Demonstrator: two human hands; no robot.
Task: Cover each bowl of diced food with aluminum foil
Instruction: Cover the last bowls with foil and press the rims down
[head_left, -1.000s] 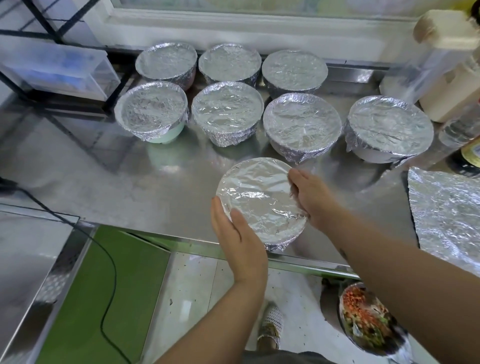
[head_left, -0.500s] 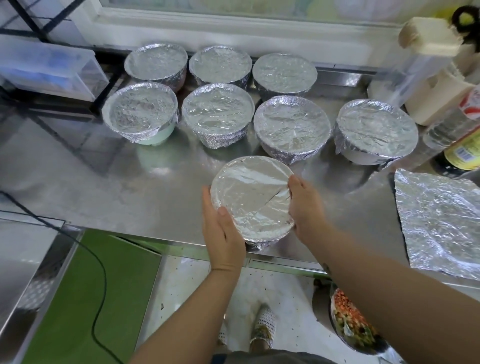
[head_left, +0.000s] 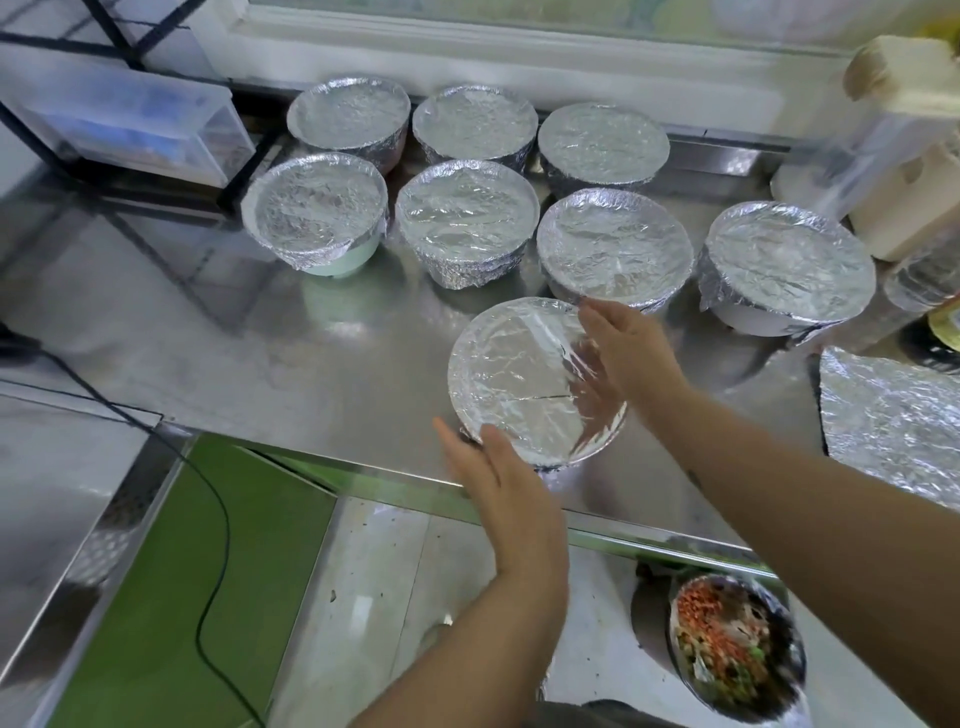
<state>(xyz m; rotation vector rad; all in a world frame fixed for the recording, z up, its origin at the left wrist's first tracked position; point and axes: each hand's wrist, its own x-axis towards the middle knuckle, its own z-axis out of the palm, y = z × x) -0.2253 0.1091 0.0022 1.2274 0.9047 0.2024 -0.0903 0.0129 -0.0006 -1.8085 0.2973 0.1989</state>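
Left hand (head_left: 498, 483), fingers straight, is pressing the near rim of the round foil-covered bowl (head_left: 519, 374) sitting by the front edge of the shiny steel desk (head_left: 311, 364); my right hand (head_left: 634, 353), also spread, is smoothing its right side. I am thinking even downward crimping seals it best.

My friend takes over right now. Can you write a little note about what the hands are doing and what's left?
Left hand: open, flat against the front bowl at its near edge.
Right hand: open, fingers against that bowl's right side.
Done: seven foil-covered bowls stand behind it on the counter; the front bowl has foil over its top.
Left: probably press its foil snug, then cover the open bowl of diced food, low on the right below the counter. A spare foil sheet lies on the counter's right.
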